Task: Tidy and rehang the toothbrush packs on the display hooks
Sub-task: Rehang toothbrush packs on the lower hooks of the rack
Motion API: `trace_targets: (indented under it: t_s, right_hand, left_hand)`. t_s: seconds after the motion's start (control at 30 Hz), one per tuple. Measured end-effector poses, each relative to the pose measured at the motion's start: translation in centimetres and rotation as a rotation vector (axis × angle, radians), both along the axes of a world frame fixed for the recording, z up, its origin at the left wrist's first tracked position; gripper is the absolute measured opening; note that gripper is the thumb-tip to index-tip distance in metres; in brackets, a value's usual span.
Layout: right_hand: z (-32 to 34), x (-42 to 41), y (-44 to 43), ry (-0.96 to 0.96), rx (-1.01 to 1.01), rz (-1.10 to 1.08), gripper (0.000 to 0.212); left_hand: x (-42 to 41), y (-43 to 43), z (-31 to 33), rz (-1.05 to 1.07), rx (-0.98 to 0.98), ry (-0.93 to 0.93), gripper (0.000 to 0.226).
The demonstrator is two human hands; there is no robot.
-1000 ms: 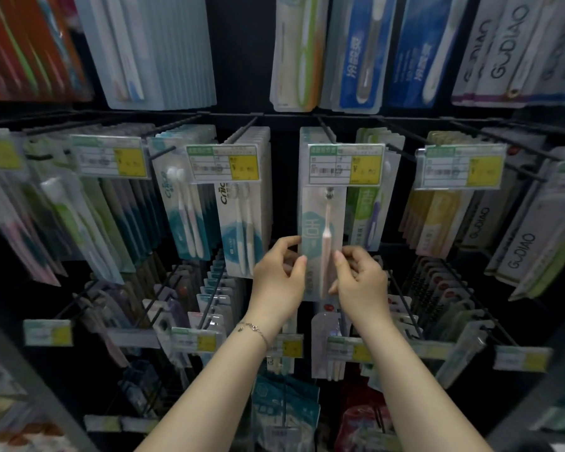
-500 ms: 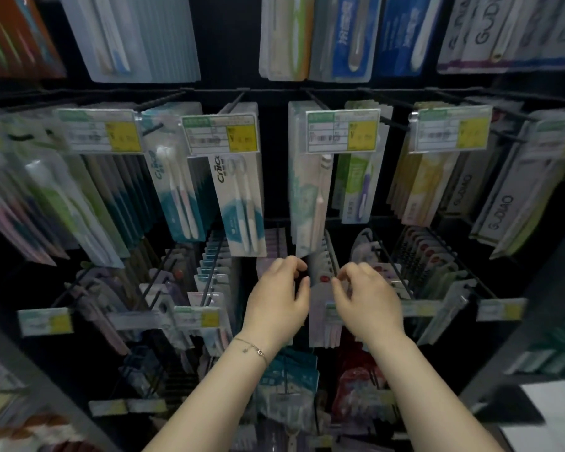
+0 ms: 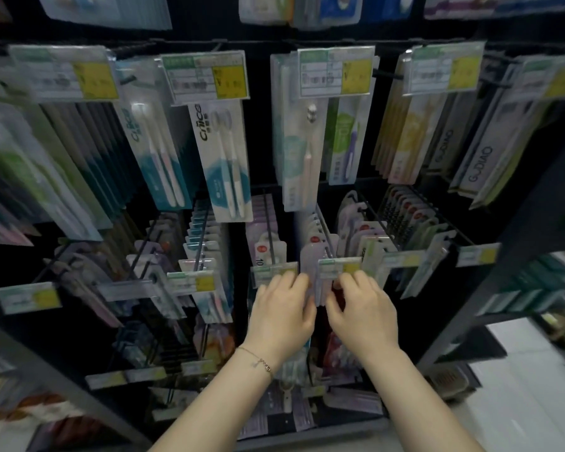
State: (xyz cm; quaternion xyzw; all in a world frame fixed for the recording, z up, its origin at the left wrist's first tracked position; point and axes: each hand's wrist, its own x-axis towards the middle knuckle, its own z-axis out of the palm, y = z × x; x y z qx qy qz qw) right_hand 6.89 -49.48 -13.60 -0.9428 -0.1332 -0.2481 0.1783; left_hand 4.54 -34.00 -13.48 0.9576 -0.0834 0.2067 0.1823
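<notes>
A person's left hand and right hand close in from either side on a lilac toothbrush pack at the front of a lower display hook. The fingers of both hands are curled against the pack's edges and hold it upright between them, though motion blur hides the exact grip. A thin bracelet circles the left wrist.

Two yellow-cornered price tags flank the lilac pack: one just to its left, partly covered by the left fingertips, the other just to its right, above the right knuckles. Directly above it hangs a pack with a pink toothbrush. A white Cnice twin pack hangs up and to the left, a green pack with a purple brush up and to the right, with grey GUDIAO packs farther right. Rows of red-dotted packs stand on the hooks behind and to the right.

A second ago both hands were up on the pink-toothbrush pack. They have since dropped to the row below, and that pack now hangs free.
</notes>
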Motion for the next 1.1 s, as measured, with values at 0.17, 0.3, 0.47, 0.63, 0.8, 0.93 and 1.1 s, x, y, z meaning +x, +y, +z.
trace_targets:
  t_s: [0.17,0.3,0.47,0.63,0.8,0.93,1.1]
  right_hand:
    - [-2.4,-0.9,0.0,0.082,0.009,-0.021,0.015]
    - [-4.3,-0.3,-0.2,0.216,-0.007,-0.045,0.017]
    - [-5.6,1.5,-0.5,0.395,0.018,-0.038,0.02]
    - [-6.5,4.1,-1.5,0.557,0.176,-0.019,0.03]
    - [-8.0,7.0,-2.0,0.683,0.329,0.037,0.033]
    - [-9.6,9.1,-1.7,0.71,0.479,0.06,0.025]
    - [-10.1,10.7,-1.2,0.712,0.622,0.104,0.036]
  left_hand:
    - [-0.2,-0.5,-2.5,0.0,0.045,0.053,0.024]
    - [0.1,-1.2,-4.3,0.005,0.054,0.16,0.016]
    - [1.4,-2.1,-5.2,0.037,0.065,0.325,0.024]
    - [3.8,-2.2,-7.4,0.119,0.057,0.481,0.049]
    - [5.7,-1.9,-9.8,0.183,-0.18,0.562,0.067]
    - [7.1,-2.3,-10.1,0.207,-0.384,0.557,0.074]
    - [8.2,-3.1,-10.4,0.268,-0.7,0.501,0.066]
